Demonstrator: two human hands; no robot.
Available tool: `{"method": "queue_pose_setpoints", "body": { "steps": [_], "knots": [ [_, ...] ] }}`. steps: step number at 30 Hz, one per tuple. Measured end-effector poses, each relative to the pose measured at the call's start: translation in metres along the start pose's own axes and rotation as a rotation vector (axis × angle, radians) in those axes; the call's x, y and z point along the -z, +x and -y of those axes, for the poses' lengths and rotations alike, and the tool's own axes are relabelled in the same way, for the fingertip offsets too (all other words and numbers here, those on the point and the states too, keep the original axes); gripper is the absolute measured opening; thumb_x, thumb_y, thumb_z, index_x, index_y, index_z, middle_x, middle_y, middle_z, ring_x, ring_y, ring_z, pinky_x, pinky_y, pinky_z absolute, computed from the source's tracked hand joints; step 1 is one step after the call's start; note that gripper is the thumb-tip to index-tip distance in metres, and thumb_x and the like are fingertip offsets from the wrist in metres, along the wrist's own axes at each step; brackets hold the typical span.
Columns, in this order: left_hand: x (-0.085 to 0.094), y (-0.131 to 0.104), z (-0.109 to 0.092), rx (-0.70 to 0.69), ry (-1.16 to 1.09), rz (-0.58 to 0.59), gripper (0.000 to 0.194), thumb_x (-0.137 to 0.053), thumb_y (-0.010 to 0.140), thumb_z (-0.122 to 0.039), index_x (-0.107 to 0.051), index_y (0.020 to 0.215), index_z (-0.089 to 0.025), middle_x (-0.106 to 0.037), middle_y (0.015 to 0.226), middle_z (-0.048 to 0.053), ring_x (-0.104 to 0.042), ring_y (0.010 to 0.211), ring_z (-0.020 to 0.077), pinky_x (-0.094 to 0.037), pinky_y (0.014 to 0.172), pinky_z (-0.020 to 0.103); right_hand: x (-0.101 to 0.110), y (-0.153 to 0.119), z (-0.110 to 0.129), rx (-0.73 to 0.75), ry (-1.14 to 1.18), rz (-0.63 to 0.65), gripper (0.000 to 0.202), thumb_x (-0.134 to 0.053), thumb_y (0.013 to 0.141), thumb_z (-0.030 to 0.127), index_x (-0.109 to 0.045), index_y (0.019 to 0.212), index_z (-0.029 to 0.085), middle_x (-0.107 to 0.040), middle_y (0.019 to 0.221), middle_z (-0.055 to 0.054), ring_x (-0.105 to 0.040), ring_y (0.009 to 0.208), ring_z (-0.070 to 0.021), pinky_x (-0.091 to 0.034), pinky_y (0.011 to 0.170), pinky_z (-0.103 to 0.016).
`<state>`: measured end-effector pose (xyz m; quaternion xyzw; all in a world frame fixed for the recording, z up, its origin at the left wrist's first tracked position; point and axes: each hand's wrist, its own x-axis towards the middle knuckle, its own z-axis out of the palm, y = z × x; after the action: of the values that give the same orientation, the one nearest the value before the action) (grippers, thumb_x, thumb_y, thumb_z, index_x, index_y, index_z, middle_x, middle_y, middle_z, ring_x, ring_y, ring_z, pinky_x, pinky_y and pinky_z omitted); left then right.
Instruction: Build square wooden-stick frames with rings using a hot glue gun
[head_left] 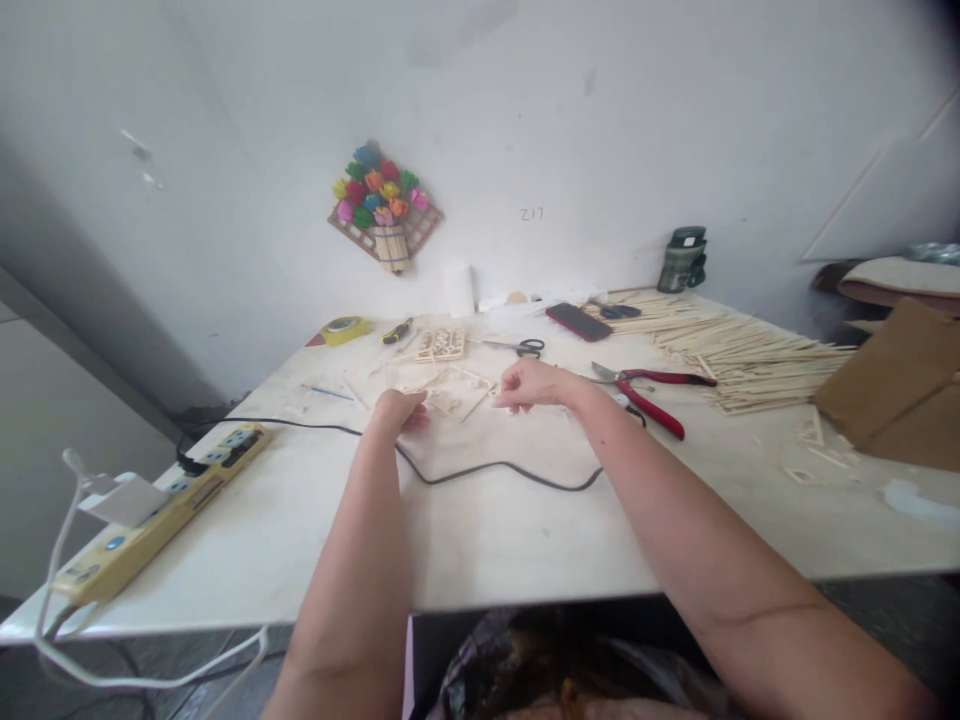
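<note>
On the white table, a small frame of pale wooden sticks [471, 402] lies between my two hands. My left hand [403, 412] is at its left side, fingers pressed together; what they hold, if anything, is too small to name. Close to the frame's right corner, my right hand [523, 385] has its fingers curled into a pinch, and anything in them is hidden. Behind the hands lies a finished-looking wooden lattice piece [441, 344]. Black-handled scissors [525, 347] rest beyond my right hand, and red-handled pruning shears [649, 385] lie to its right.
A black cable [465, 474] crosses the table in front of the hands. A yellow power strip [172, 515] is at the left. Tape [345, 330], a cutter [397, 331] and a phone [578, 322] lie at the back. Wooden sticks [750, 350] and a cardboard box [896, 390] are right.
</note>
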<state>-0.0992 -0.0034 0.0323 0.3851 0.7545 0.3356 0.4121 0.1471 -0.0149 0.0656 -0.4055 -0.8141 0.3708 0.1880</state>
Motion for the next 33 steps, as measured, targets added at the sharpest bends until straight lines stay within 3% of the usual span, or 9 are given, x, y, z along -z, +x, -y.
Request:
{"method": "queue_pose_setpoints", "body": {
  "steps": [7, 11, 14, 19, 23, 28, 33],
  "knots": [
    [-0.004, 0.003, 0.004, -0.001, 0.029, 0.047, 0.031, -0.059, 0.071, -0.03, -0.05, 0.045, -0.016, -0.056, 0.045, 0.005, -0.058, 0.049, 0.0155, -0.046, 0.051, 0.025, 0.005, -0.005, 0.002, -0.05, -0.266, 0.166, 0.022, -0.061, 0.06, 0.026, -0.065, 0.078, 0.015, -0.065, 0.069, -0.003, -0.056, 0.059, -0.0108, -0.039, 0.052, -0.019],
    [-0.006, 0.006, 0.005, -0.005, 0.075, 0.046, 0.03, -0.058, 0.072, -0.03, -0.05, 0.046, -0.016, -0.055, 0.046, 0.003, -0.058, 0.05, 0.0143, -0.046, 0.052, 0.024, 0.002, -0.007, 0.011, -0.166, -0.357, 0.044, 0.023, -0.054, 0.067, 0.033, -0.064, 0.063, 0.012, -0.063, 0.061, -0.004, -0.053, 0.053, -0.0105, -0.035, 0.047, -0.019],
    [-0.007, 0.01, 0.007, -0.019, 0.119, 0.024, 0.029, -0.059, 0.07, -0.032, -0.051, 0.047, -0.016, -0.056, 0.047, 0.003, -0.057, 0.049, 0.0138, -0.045, 0.05, 0.023, -0.001, -0.005, 0.013, -0.18, -0.434, -0.034, 0.022, -0.053, 0.067, 0.032, -0.064, 0.065, 0.013, -0.063, 0.061, -0.004, -0.052, 0.053, -0.0109, -0.033, 0.046, -0.02],
    [-0.01, 0.017, 0.01, -0.098, 0.234, -0.088, 0.025, -0.064, 0.061, -0.036, -0.054, 0.048, -0.017, -0.057, 0.047, 0.005, -0.057, 0.05, 0.0169, -0.04, 0.045, 0.023, -0.004, 0.001, 0.006, -0.037, -0.445, 0.012, 0.02, -0.058, 0.061, 0.023, -0.066, 0.078, 0.017, -0.066, 0.076, -0.002, -0.056, 0.065, -0.0115, -0.035, 0.053, -0.018],
    [-0.012, 0.019, 0.012, -0.204, 0.329, -0.213, 0.02, -0.066, 0.053, -0.031, -0.055, 0.044, -0.017, -0.057, 0.045, 0.009, -0.058, 0.053, 0.0223, -0.039, 0.045, 0.027, -0.007, -0.001, 0.009, -0.139, -0.426, -0.017, 0.017, -0.056, 0.064, 0.031, -0.065, 0.069, 0.017, -0.065, 0.066, -0.002, -0.055, 0.058, -0.0112, -0.034, 0.05, -0.019],
    [-0.014, 0.015, 0.012, -0.207, 0.133, -0.284, 0.009, -0.065, 0.047, -0.016, -0.057, 0.051, -0.017, -0.057, 0.043, 0.007, -0.06, 0.059, 0.0245, -0.042, 0.048, 0.028, -0.012, -0.002, 0.018, -0.187, -0.479, -0.092, 0.022, -0.053, 0.067, 0.034, -0.065, 0.062, 0.017, -0.064, 0.059, -0.002, -0.052, 0.052, -0.0107, -0.031, 0.048, -0.021],
    [-0.022, 0.011, 0.009, -0.224, -0.045, -0.308, 0.01, -0.063, 0.051, -0.012, -0.055, 0.054, -0.017, -0.059, 0.046, 0.008, -0.062, 0.058, 0.0243, -0.045, 0.045, 0.028, -0.014, 0.007, 0.007, -0.143, -0.551, -0.178, 0.025, -0.051, 0.069, 0.037, -0.067, 0.065, 0.018, -0.064, 0.062, -0.003, -0.053, 0.058, -0.0122, -0.029, 0.049, -0.021]
  ]
}}
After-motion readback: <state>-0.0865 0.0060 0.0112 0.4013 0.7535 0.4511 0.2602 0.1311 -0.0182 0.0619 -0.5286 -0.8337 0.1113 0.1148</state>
